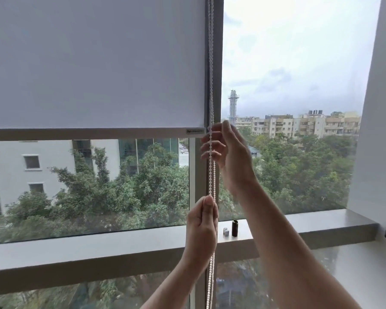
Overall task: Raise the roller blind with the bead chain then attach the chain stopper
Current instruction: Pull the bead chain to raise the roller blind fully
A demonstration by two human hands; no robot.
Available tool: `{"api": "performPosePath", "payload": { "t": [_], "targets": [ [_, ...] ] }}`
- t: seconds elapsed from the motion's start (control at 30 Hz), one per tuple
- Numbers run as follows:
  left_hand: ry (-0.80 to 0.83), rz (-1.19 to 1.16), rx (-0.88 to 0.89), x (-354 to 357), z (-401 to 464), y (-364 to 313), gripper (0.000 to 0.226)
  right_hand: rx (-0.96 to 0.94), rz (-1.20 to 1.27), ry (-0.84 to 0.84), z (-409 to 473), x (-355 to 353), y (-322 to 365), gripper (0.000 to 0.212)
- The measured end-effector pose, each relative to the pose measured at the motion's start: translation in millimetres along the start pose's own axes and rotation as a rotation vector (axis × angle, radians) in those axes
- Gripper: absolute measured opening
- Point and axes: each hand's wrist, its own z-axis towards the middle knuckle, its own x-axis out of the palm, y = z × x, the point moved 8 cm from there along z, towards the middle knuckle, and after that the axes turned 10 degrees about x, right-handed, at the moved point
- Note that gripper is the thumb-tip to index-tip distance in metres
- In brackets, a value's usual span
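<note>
Both hands, left hand [201, 228] and right hand [228, 152], pinch the white beaded chain [211, 85].

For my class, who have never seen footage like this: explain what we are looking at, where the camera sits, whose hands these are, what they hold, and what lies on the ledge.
There is one picture, taken by a wide-angle camera worn on a person's head, looking forward and down at their own two bare hands. No machine is involved.

In front is a window with a white roller blind, lowered roughly halfway. Beside its right edge hangs a white bead chain, a loop showing as two strands.

The left hand, lower down, is closed around the chain. The right hand, higher up near the blind's bottom bar, has its fingers curled at the chain.

On the grey window ledge, between the arms, stand two small items: a silver-coloured piece and a dark cylinder. What they are is too small to tell. Outside are trees and buildings.
</note>
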Motion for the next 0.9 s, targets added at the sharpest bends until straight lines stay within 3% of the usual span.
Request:
{"api": "performPosePath", "payload": {
  "t": [0.17,0.4,0.5,0.6,0.73,0.9],
  "targets": [
    [0.023,0.053,0.003,1,-11,0,0.040,0.007,-0.026,-0.044,17,22,23,0.030],
    [0.214,-0.010,-0.088,-4,3,-3,0.043,-0.259,-0.107,-0.139,-3,31,39,0.036],
    [0.307,0.068,-0.169,-15,17,3,0.051,-0.340,-0.174,-0.160,-7,35,45,0.035],
    [0.229,0.144,-0.239,-29,37,1,0.055,-0.375,-0.197,-0.196,-10,33,48,0.035],
    [0.179,0.167,-0.125,-26,76,-36,0.046,-0.393,-0.281,-0.245,-23,34,35,0.035],
    [0.159,0.095,0.016,-4,122,-88,0.046,-0.288,-0.286,-0.209,-46,27,-18,0.035]
  ]
}}
